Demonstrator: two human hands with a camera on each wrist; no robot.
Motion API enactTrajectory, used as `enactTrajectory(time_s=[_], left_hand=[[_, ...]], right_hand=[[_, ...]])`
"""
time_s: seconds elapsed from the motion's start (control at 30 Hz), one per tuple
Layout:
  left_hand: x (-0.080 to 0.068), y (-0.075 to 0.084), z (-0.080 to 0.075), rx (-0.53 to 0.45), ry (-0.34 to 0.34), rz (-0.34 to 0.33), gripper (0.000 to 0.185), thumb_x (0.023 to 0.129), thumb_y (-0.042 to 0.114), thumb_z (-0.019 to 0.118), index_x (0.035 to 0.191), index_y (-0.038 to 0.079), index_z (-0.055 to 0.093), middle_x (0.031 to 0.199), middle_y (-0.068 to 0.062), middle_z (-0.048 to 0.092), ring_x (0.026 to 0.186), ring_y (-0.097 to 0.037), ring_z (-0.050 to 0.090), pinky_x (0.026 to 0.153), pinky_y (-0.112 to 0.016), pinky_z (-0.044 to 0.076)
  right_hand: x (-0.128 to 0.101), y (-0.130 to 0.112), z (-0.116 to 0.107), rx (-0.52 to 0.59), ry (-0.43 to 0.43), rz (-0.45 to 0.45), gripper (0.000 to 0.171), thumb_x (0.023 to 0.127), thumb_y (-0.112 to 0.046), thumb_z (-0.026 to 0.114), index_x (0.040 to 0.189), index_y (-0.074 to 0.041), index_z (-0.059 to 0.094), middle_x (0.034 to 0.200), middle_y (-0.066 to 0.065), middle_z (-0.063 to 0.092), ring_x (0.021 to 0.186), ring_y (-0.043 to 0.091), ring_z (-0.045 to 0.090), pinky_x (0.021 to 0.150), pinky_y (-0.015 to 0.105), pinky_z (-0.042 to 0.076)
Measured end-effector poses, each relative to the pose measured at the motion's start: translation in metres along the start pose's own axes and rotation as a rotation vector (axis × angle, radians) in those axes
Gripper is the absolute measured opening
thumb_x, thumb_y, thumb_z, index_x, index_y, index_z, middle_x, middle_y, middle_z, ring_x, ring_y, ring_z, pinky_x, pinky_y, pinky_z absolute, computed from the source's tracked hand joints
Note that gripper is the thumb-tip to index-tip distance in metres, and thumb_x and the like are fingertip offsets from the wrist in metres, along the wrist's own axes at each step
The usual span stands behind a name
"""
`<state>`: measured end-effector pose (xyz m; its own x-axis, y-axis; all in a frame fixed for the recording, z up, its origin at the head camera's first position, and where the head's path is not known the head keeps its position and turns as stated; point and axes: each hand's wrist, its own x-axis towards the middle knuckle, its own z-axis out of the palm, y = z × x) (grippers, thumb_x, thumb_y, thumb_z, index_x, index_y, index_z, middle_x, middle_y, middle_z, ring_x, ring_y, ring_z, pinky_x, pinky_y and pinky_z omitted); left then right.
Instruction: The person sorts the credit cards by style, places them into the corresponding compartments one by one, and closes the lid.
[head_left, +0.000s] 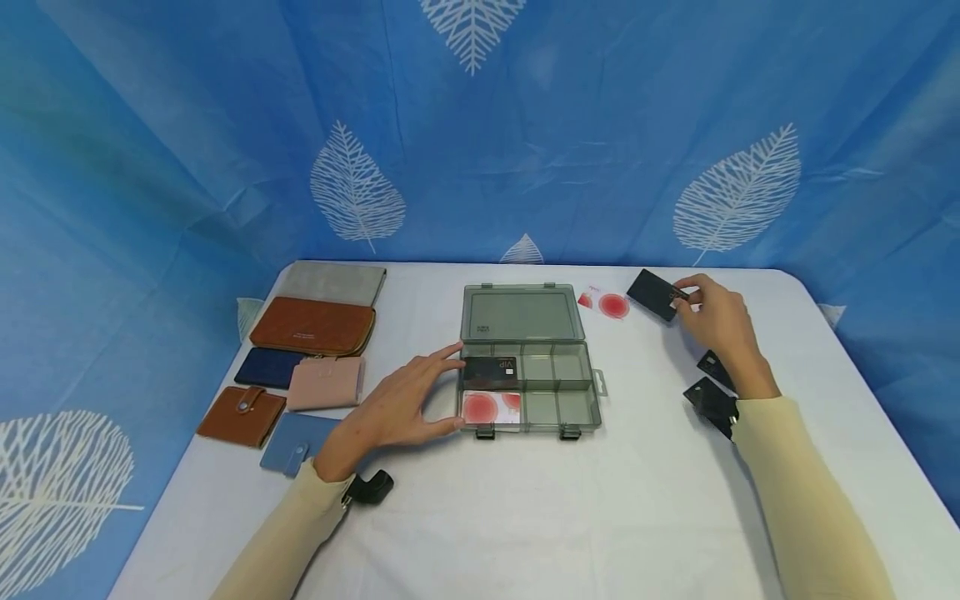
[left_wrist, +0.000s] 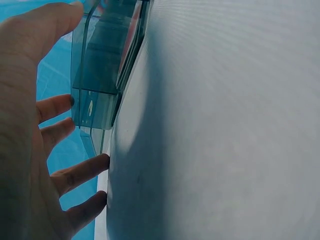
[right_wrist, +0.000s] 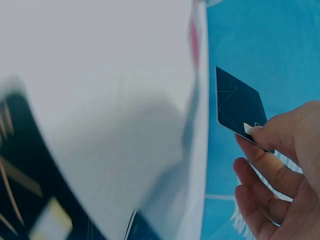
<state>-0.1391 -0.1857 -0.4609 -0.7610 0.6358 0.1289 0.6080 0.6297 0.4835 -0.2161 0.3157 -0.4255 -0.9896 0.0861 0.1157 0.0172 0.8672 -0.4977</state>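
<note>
My right hand [head_left: 716, 317] pinches a black card [head_left: 654, 294] by one corner, between thumb and fingers, above the back right of the table. In the right wrist view the card [right_wrist: 240, 102] is raised over the surface, its gold chip by the thumb. My left hand [head_left: 408, 400] spreads along the left side of a translucent grey-green divided box [head_left: 558, 408], fingertips right at its wall. The box's lid [head_left: 522, 315] lies folded back. In its left compartments lie a black VIP card [head_left: 490, 372] and, in front, a red-and-white card [head_left: 491, 408].
Another red-and-white card [head_left: 613, 305] lies behind the box's right side. Two black cards [head_left: 711, 400] lie near the right wrist. At left are several wallets, among them a grey one [head_left: 337, 283], a brown zip one [head_left: 311, 325] and a pink one [head_left: 325, 383]. Blue cloth [head_left: 570, 167] hangs behind.
</note>
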Motion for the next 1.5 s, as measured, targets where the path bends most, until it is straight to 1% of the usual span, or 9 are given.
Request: enactTrajectory(time_s=[0.17,0.3,0.87,0.97,1.03,1.17,1.27,1.37,1.5], left_hand=[[0.000,0.000,-0.001,-0.004,-0.007,-0.014,0.087,0.092,0.057,0.078,0.161,0.013,0.048,0.177,0.003,0.028,0.150,-0.030,0.048,0.115,-0.061,0.044],[0.000,0.000,-0.001,-0.009,-0.003,-0.010,0.086,0.092,0.056,0.078,0.161,0.013,0.049,0.177,0.003,0.028,0.150,-0.031,0.048,0.115,-0.062,0.044],[0.002,-0.002,-0.001,-0.013,-0.001,0.005,0.085,0.092,0.056,0.079,0.160,0.013,0.051,0.178,0.002,0.028,0.152,-0.029,0.047,0.116,-0.061,0.044],[0.002,-0.003,-0.001,-0.016,-0.006,0.003,0.085,0.092,0.056,0.079,0.160,0.014,0.050,0.178,0.003,0.027,0.152,-0.028,0.047,0.117,-0.060,0.043],[0.003,-0.002,0.000,-0.019,-0.009,0.008,0.085,0.092,0.056,0.079,0.160,0.014,0.050,0.178,0.004,0.027,0.152,-0.027,0.046,0.118,-0.060,0.043],[0.003,-0.001,-0.001,-0.030,-0.010,0.020,0.084,0.093,0.056,0.079,0.160,0.014,0.050,0.178,0.002,0.028,0.152,-0.028,0.046,0.118,-0.061,0.042],[0.003,-0.001,-0.001,-0.029,-0.007,0.018,0.084,0.092,0.056,0.079,0.160,0.013,0.051,0.177,0.001,0.029,0.153,-0.028,0.046,0.118,-0.061,0.041],[0.002,-0.001,-0.001,-0.027,-0.006,0.006,0.085,0.092,0.056,0.079,0.159,0.013,0.051,0.177,0.001,0.029,0.153,-0.028,0.045,0.119,-0.061,0.040],[0.001,-0.001,-0.001,-0.017,-0.008,-0.004,0.085,0.091,0.056,0.079,0.159,0.013,0.051,0.178,0.003,0.028,0.154,-0.028,0.045,0.119,-0.060,0.041]], right_hand=[[-0.012,-0.022,0.000,0.078,0.072,-0.090,0.033,0.104,-0.009,0.063,0.136,0.002,0.066,0.111,0.033,0.074,0.111,0.057,0.068,0.097,0.069,0.052],[-0.019,-0.040,0.001,0.119,0.086,-0.154,0.031,0.104,-0.008,0.065,0.134,0.000,0.068,0.104,0.029,0.076,0.110,0.054,0.070,0.098,0.067,0.053],[-0.041,-0.116,0.029,0.151,-0.081,-0.354,0.028,0.104,-0.011,0.072,0.132,-0.007,0.071,0.104,0.017,0.077,0.104,0.044,0.073,0.095,0.061,0.055],[-0.043,-0.122,0.038,0.141,-0.101,-0.370,0.026,0.103,-0.012,0.074,0.129,-0.008,0.073,0.101,0.014,0.077,0.100,0.040,0.074,0.091,0.058,0.057],[-0.046,-0.125,0.043,0.146,-0.111,-0.384,0.025,0.102,-0.011,0.074,0.127,-0.008,0.074,0.100,0.012,0.077,0.094,0.037,0.074,0.082,0.053,0.058],[-0.053,-0.132,0.050,0.151,-0.138,-0.405,0.026,0.102,-0.012,0.075,0.127,-0.008,0.074,0.100,0.011,0.078,0.086,0.030,0.072,0.063,0.039,0.047],[-0.058,-0.140,0.055,0.149,-0.185,-0.416,0.027,0.102,-0.014,0.076,0.128,-0.010,0.074,0.103,0.011,0.078,0.069,0.024,0.064,0.057,0.035,0.039],[-0.063,-0.147,0.062,0.147,-0.226,-0.430,0.027,0.103,-0.017,0.076,0.129,-0.012,0.074,0.103,0.009,0.079,0.052,0.016,0.048,0.054,0.032,0.035],[-0.068,-0.152,0.071,0.143,-0.248,-0.453,0.026,0.102,-0.016,0.077,0.127,-0.011,0.074,0.103,0.008,0.079,0.048,0.009,0.039,0.052,0.030,0.033]])
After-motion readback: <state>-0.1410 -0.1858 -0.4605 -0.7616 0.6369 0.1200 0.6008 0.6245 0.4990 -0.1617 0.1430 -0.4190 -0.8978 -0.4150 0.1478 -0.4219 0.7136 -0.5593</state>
